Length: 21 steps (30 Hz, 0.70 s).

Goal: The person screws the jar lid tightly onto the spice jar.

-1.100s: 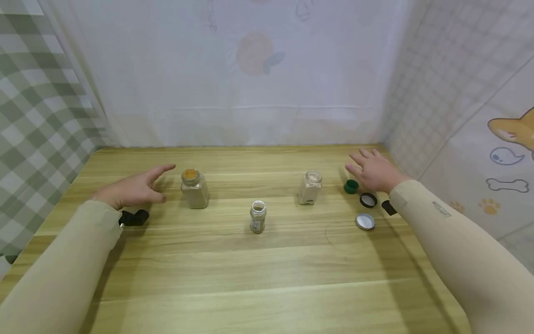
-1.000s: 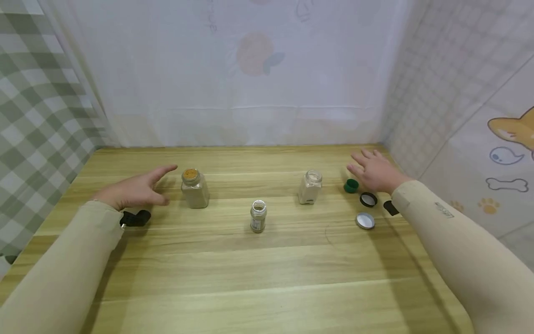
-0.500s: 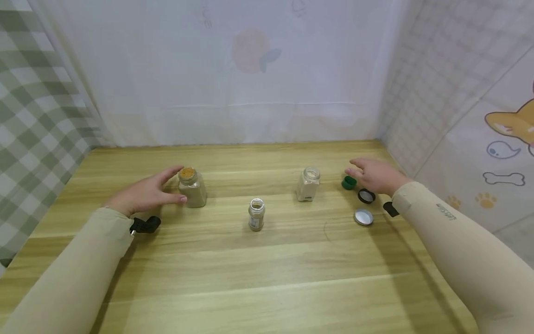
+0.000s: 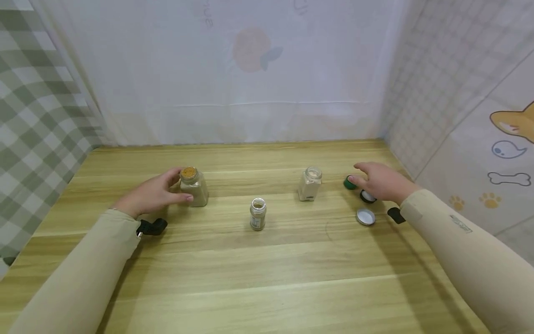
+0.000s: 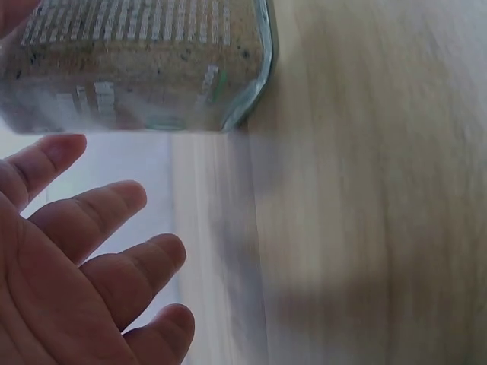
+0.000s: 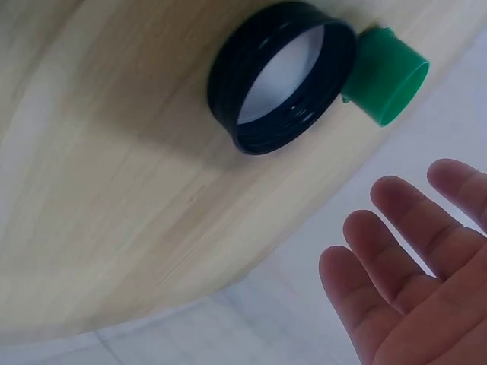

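Observation:
My left hand [image 4: 152,194] straddles a square glass jar [image 4: 199,191] with an orange-brown top, forefinger behind its neck and thumb along its near side. In the left wrist view the jar [image 5: 144,68] shows speckled brown contents and white print. The other fingers are spread and apart from the glass. On the right, my right hand [image 4: 384,182] reaches over a green cap [image 4: 348,183], its thumb overlapping the cap in the head view. Right beside the cap lies a black lid [image 6: 228,84] with a white lining; the green cap [image 6: 386,74] overlaps it in the right wrist view.
A small glass jar [image 4: 257,218] without a lid stands mid-table. Behind and right of it is a lidless square jar [image 4: 309,188] of pale powder. A silver-rimmed lid [image 4: 365,217] lies white side up near the black one. White cloth [image 4: 242,93] hangs behind the wooden table [image 4: 258,278].
My left hand has moved right, from beside the square jar to around it. My right hand has lowered toward the green cap, its thumb now over it. The jars and lids keep their places.

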{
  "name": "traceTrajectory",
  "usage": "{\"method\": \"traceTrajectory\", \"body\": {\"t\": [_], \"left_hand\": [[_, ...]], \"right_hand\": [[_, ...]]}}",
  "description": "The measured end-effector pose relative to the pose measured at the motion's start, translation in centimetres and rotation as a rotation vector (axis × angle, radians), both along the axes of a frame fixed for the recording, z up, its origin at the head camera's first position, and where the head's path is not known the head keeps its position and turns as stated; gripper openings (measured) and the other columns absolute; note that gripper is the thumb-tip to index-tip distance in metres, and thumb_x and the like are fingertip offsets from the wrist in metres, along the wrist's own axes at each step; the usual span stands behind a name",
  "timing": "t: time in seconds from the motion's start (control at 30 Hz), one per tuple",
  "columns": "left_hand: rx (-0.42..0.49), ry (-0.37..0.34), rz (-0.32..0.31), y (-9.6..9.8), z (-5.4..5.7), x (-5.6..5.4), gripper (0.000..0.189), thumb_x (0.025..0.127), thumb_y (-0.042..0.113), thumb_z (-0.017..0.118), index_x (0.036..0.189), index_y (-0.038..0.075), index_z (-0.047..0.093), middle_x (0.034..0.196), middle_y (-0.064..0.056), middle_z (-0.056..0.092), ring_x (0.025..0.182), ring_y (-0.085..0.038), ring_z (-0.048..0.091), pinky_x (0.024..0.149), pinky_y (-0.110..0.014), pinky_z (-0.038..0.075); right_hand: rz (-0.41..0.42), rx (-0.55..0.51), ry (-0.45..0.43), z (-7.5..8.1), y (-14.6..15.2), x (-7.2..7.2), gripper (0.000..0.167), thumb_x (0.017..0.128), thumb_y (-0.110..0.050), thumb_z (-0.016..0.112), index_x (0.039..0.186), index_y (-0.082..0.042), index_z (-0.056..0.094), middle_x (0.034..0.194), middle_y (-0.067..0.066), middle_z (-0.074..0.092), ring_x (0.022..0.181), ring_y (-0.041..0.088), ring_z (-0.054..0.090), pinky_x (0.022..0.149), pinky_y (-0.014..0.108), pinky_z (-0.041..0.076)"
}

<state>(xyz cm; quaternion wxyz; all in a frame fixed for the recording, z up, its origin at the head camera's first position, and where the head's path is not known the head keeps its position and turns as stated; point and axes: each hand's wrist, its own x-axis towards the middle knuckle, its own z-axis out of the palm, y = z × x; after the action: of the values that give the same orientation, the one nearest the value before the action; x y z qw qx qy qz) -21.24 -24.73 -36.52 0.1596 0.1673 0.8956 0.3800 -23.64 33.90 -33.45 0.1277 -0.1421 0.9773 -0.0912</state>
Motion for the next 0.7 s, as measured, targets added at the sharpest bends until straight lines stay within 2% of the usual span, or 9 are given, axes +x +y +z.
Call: {"method": "traceTrajectory", "body": {"t": [0.17, 0.33, 0.57, 0.7], "left_hand": [[0.039, 0.000, -0.010, 0.5, -0.1, 0.1, 0.078, 0.098, 0.035, 0.077, 0.157, 0.009, 0.035, 0.160, -0.023, 0.047, 0.155, -0.046, 0.033, 0.123, -0.067, 0.026], [0.036, -0.001, 0.004, 0.9, -0.4, 0.3, 0.070, 0.100, 0.036, 0.074, 0.154, 0.010, 0.039, 0.155, -0.020, 0.053, 0.153, -0.044, 0.038, 0.123, -0.065, 0.029], [0.035, 0.017, -0.003, 0.9, -0.7, 0.3, 0.067, 0.101, 0.035, 0.073, 0.153, 0.007, 0.041, 0.153, -0.021, 0.055, 0.150, -0.043, 0.043, 0.122, -0.063, 0.032], [0.034, 0.008, 0.000, 0.9, -0.6, 0.3, 0.070, 0.101, 0.038, 0.074, 0.154, 0.007, 0.040, 0.152, -0.020, 0.056, 0.147, -0.041, 0.047, 0.122, -0.062, 0.033]], "right_hand": [[0.028, 0.028, 0.032, 0.6, -0.4, 1.0, 0.071, 0.111, -0.044, 0.053, 0.151, 0.013, 0.043, 0.150, 0.039, 0.048, 0.139, 0.059, 0.046, 0.113, 0.069, 0.039], [0.040, 0.078, 0.060, 0.6, -0.4, 1.8, 0.065, 0.108, -0.039, 0.061, 0.146, 0.013, 0.050, 0.144, 0.039, 0.054, 0.134, 0.059, 0.051, 0.110, 0.068, 0.043], [0.041, 0.086, 0.077, 0.2, -0.1, 2.5, 0.061, 0.105, -0.033, 0.066, 0.139, 0.015, 0.054, 0.137, 0.038, 0.060, 0.127, 0.057, 0.057, 0.104, 0.065, 0.049], [0.065, 0.058, 0.082, 0.2, 0.0, 2.7, 0.055, 0.102, -0.034, 0.070, 0.131, 0.011, 0.063, 0.125, 0.033, 0.068, 0.114, 0.051, 0.066, 0.095, 0.062, 0.054]]}}
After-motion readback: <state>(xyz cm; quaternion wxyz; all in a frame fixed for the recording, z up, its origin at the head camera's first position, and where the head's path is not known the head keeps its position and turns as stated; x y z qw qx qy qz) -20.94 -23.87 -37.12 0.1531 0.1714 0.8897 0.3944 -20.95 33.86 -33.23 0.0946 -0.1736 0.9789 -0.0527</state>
